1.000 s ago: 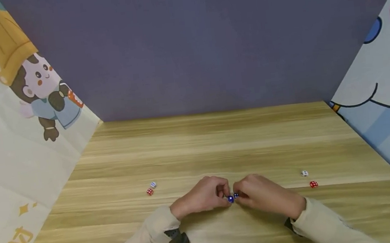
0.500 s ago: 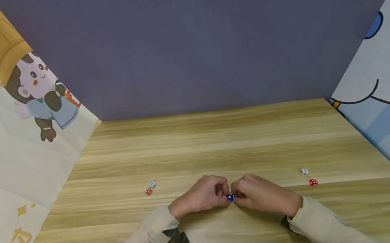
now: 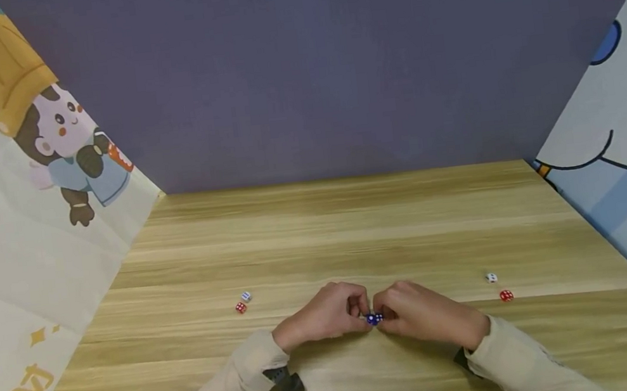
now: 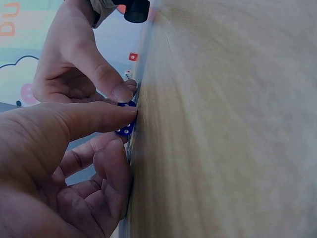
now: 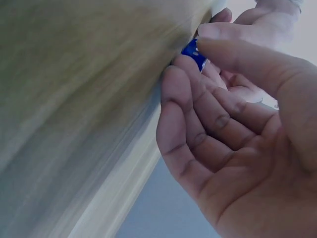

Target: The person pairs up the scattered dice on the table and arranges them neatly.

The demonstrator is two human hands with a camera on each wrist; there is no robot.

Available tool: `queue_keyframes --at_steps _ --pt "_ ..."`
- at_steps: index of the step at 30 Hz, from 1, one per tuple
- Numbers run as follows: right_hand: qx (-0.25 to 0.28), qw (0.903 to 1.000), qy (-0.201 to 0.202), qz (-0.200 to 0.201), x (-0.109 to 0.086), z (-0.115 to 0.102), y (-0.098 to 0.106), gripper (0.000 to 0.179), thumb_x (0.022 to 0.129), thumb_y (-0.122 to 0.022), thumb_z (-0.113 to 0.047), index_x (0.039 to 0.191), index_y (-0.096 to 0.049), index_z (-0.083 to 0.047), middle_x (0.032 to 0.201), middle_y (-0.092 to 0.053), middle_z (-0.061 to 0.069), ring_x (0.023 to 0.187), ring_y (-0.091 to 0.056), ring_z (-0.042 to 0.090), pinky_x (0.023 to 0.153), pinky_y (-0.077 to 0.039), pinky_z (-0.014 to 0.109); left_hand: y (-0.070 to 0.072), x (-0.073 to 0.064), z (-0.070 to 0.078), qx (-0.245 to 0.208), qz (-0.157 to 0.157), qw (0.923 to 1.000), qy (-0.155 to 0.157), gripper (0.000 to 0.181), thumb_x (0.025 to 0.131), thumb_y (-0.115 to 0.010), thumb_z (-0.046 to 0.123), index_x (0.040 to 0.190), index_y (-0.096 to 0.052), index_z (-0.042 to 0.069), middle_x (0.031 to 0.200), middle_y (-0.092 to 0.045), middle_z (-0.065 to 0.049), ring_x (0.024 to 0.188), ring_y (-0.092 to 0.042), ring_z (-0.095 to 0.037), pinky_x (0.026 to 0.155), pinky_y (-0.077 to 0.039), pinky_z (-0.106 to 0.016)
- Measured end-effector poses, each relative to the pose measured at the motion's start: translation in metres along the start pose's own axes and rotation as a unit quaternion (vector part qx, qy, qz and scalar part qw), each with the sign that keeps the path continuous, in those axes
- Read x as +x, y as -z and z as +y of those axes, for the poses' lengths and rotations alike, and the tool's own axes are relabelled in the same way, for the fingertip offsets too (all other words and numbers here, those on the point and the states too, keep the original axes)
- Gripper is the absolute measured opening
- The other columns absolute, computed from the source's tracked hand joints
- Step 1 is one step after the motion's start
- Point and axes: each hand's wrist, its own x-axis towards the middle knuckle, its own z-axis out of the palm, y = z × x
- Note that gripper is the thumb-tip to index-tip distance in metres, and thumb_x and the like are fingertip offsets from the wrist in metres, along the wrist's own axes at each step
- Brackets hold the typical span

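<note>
Head: the left hand (image 3: 323, 314) and right hand (image 3: 429, 317) each pinch one of the blue dice (image 3: 370, 319), now level and together; a second ago they stood staggered. Table (image 3: 351, 223) stretches from the hands to the wall (image 3: 330, 79), red and white dice (image 3: 241, 307) well out either side.

Left wrist: thumb and fingers close, blue dice near the tabletop.

Right wrist: thumb and forefinger pinch blue.

My right hand (image 3: 432, 313) brought its blue die (image 3: 380, 317) closer to the other die (image 3: 370, 319) in my left hand (image 3: 323, 315); they seemed to touch.
</note>
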Motion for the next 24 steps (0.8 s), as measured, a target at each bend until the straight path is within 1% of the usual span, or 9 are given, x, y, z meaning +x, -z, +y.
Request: queue_keyframes --at_steps 3,6,11,13,17,24 --pt "0.008 0.9999 -0.004 -0.007 0.000 0.001 0.001 0.016 0.086 -0.076 -0.010 0.079 -0.063 -0.017 0.065 -0.051 -0.018 0.056 -0.044 -0.006 0.052 -0.041 0.017 0.000 0.000 0.000 0.002 0.002 1.0000 0.004 0.018 0.078 -0.082 0.006 0.080 -0.065 0.013 0.065 -0.057 0.008 0.058 -0.050 -0.002 0.056 -0.042 -0.017" --pt "0.032 0.9992 -0.017 -0.016 -0.001 0.003 0.000 0.012 0.087 -0.074 -0.010 0.087 -0.064 -0.015 0.067 -0.053 -0.017 0.059 -0.047 -0.004 0.055 -0.043 0.018 -0.001 0.000 -0.001 0.004 0.003 1.0000 0.007 0.018 0.078 -0.082 0.006 0.080 -0.065 0.013 0.065 -0.057 0.009 0.058 -0.050 -0.001 0.056 -0.043 -0.016" --pt "0.072 0.9961 -0.050 -0.014 -0.007 0.007 -0.003 0.015 0.089 -0.073 -0.010 0.094 -0.062 -0.016 0.072 -0.052 -0.014 0.064 -0.048 0.000 0.058 -0.044 0.021 -0.002 0.001 0.000 0.004 0.002 1.0000 0.004 0.018 0.079 -0.082 0.008 0.080 -0.065 0.012 0.066 -0.057 0.009 0.059 -0.050 0.000 0.056 -0.043 -0.016" --pt "0.078 0.9955 -0.053 -0.008 -0.009 0.008 -0.005 0.015 0.089 -0.074 -0.010 0.093 -0.061 -0.017 0.074 -0.051 -0.013 0.066 -0.048 0.001 0.058 -0.044 0.021 -0.002 0.001 0.001 0.004 0.001 1.0000 0.002 0.018 0.079 -0.082 0.008 0.079 -0.065 0.012 0.065 -0.057 0.009 0.059 -0.050 0.000 0.056 -0.043 -0.016" --pt "0.090 0.9949 -0.046 -0.001 -0.011 0.010 -0.006 0.015 0.089 -0.073 -0.009 0.092 -0.062 -0.017 0.076 -0.052 -0.013 0.068 -0.048 0.001 0.059 -0.045 0.021 -0.001 0.001 0.002 -0.007 -0.001 1.0000 0.003 0.018 0.079 -0.082 0.006 0.080 -0.065 0.011 0.065 -0.057 0.008 0.058 -0.050 -0.001 0.055 -0.042 -0.016" --pt "0.106 0.9936 -0.038 0.002 -0.009 0.010 -0.006 0.014 0.090 -0.073 -0.008 0.088 -0.062 -0.017 0.074 -0.053 -0.013 0.065 -0.049 -0.001 0.058 -0.046 0.021 -0.001 0.000 0.002 -0.016 0.002 0.9998 0.008 0.017 0.078 -0.081 0.004 0.080 -0.065 0.010 0.064 -0.057 0.007 0.056 -0.049 -0.003 0.054 -0.040 -0.016"
